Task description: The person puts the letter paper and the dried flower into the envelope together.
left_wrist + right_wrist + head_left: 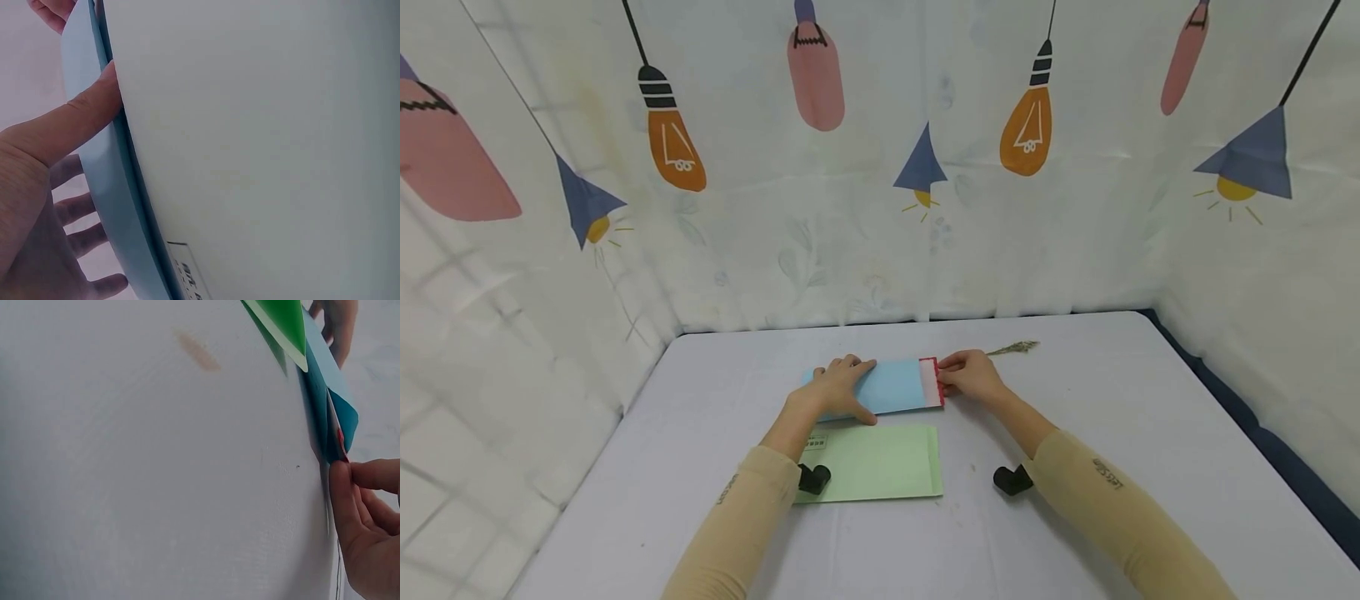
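Note:
A light blue envelope (891,385) lies lengthwise across the table. My left hand (841,387) holds it toward its left end, thumb on the near edge and the other fingers (80,206) along the far edge. From the right end a white sheet with a red border (931,383) sticks partly out. My right hand (972,375) pinches that sheet's outer edge between thumb and fingers. In the right wrist view the blue envelope's mouth (345,415) gapes around the sheet, whose inner part is hidden.
Nearer to me lies a light green envelope (872,467) with a small printed box, partly under my left wrist. A dried sprig (1015,347) lies beyond my right hand. White cloth covers the table (1060,517), and a patterned curtain (865,250) hangs behind it.

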Demonstrator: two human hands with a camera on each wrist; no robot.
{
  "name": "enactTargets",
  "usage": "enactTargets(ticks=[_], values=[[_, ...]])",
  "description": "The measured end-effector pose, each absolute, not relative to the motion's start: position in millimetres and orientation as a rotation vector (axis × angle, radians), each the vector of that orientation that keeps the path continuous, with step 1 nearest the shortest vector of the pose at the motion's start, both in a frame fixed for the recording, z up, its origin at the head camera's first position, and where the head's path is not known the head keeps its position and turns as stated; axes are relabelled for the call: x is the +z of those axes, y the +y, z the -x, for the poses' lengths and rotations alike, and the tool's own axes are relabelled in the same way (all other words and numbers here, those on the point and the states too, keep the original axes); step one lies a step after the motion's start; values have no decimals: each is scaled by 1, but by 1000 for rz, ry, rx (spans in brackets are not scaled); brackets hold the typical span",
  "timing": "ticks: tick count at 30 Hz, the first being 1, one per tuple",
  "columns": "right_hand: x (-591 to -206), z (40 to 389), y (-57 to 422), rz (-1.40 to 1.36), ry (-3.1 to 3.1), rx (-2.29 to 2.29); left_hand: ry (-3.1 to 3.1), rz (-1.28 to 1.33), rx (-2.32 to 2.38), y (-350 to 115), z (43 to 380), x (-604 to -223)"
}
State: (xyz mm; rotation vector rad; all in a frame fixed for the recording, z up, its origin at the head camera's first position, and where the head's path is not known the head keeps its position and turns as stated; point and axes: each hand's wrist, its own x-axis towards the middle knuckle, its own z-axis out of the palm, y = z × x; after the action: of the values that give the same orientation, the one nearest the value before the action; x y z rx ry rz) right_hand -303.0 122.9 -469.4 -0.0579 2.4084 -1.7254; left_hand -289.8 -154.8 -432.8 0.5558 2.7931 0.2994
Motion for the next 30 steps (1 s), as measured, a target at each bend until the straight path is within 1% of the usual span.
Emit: enactTargets(ticks=[23, 30], values=[[-468, 304, 100, 135, 2387, -1728, 2796, -562, 320, -155, 291, -434], [-467, 302, 101, 164, 2405, -1699, 2796, -566, 316, -156, 292, -437]])
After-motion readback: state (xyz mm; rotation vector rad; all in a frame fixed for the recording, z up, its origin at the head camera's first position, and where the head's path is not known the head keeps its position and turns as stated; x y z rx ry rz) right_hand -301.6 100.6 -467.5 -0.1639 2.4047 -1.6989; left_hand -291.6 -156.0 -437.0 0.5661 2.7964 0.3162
